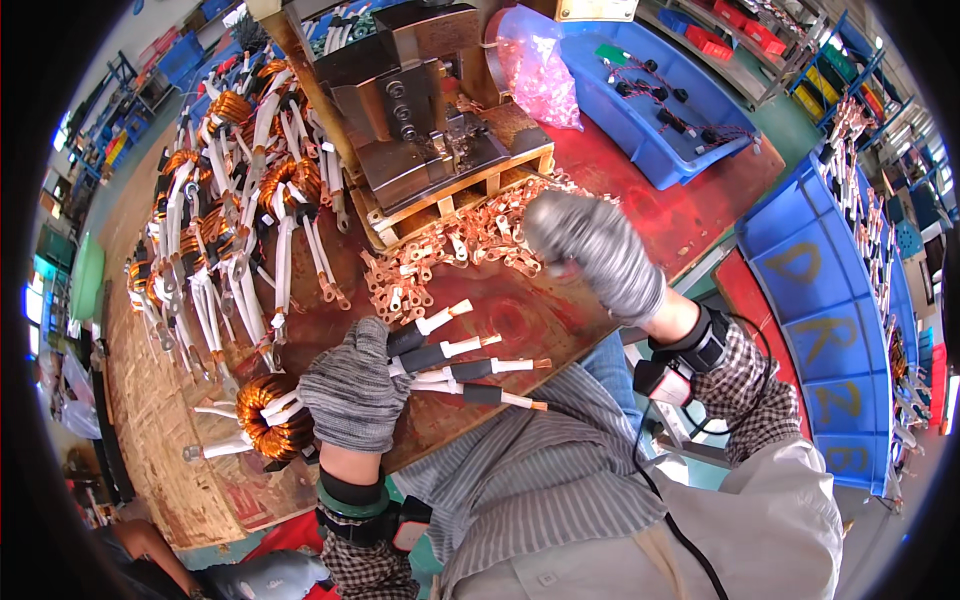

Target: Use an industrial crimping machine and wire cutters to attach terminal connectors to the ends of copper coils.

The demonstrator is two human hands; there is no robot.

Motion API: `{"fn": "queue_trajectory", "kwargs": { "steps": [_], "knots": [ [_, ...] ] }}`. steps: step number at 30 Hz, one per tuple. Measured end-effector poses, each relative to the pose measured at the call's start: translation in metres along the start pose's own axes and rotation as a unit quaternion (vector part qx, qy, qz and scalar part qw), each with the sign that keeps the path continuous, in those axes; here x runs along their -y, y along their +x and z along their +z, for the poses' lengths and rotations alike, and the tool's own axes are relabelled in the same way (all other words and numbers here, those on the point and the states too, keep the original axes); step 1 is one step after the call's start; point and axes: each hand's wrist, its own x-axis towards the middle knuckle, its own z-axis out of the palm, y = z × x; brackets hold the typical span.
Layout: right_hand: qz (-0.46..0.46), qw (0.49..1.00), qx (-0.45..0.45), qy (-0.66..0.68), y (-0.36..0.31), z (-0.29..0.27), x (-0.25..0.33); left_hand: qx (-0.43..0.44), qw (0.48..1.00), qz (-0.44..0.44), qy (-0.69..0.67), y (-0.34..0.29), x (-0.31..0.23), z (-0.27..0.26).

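Note:
My left hand (pixel 352 390), in a grey knit glove, is closed around the white cables of a copper-wound ring coil (pixel 270 415). To the right of that hand, several cable ends (pixel 470 368) with black sleeves and bare copper tips fan out; on its left sits the coil, with more white leads beyond it. My right hand (pixel 590 245), gloved alike and blurred by motion, is over the right end of a pile of copper cable lugs (pixel 420 265). Its fingers look curled in, and what they hold, if anything, is hidden.
A dark metal press (pixel 420 130) stands on a wooden base behind the lugs. Many finished coils with cables (pixel 240 200) are heaped at the left. A pink plastic bag (pixel 540 75) and a blue tray (pixel 640 150) lie behind; a large blue crate (pixel 825 330) stands right.

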Motion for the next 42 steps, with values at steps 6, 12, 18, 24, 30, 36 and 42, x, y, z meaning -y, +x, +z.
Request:
{"fn": "queue_trajectory", "kwargs": {
  "steps": [6, 12, 18, 24, 30, 36, 42],
  "knots": [
    [-0.133, 0.916, 0.199, -0.321, 0.021, 0.045, 0.034, 0.0, 1.0, 0.008, -0.002, -0.002, -0.001, -0.005],
    [-0.261, 0.822, 0.263, -0.433, 0.024, 0.039, 0.029, 0.014, 1.0, 0.026, 0.011, -0.002, 0.001, 0.005],
    [-0.021, 0.984, 0.064, -0.162, 0.012, -0.048, 0.034, 0.047, 0.999, 0.004, -0.008, 0.001, -0.002, 0.005],
    [0.019, 0.88, 0.339, -0.331, 0.044, 0.037, 0.059, 0.055, 0.978, -0.067, -0.19, -0.009, 0.012, 0.002],
    [0.189, 0.84, 0.46, -0.216, 0.046, 0.078, 0.012, -0.153, 0.968, 0.102, -0.171, -0.006, 0.02, -0.019],
    [0.168, 0.893, 0.376, -0.183, 0.033, 0.084, 0.022, 0.068, 0.787, -0.168, -0.59, -0.115, 0.033, -0.03],
    [0.071, 0.921, 0.322, -0.207, 0.04, 0.104, 0.065, -0.125, 0.112, -0.251, -0.953, -0.109, 0.014, -0.012]
  ]
}}
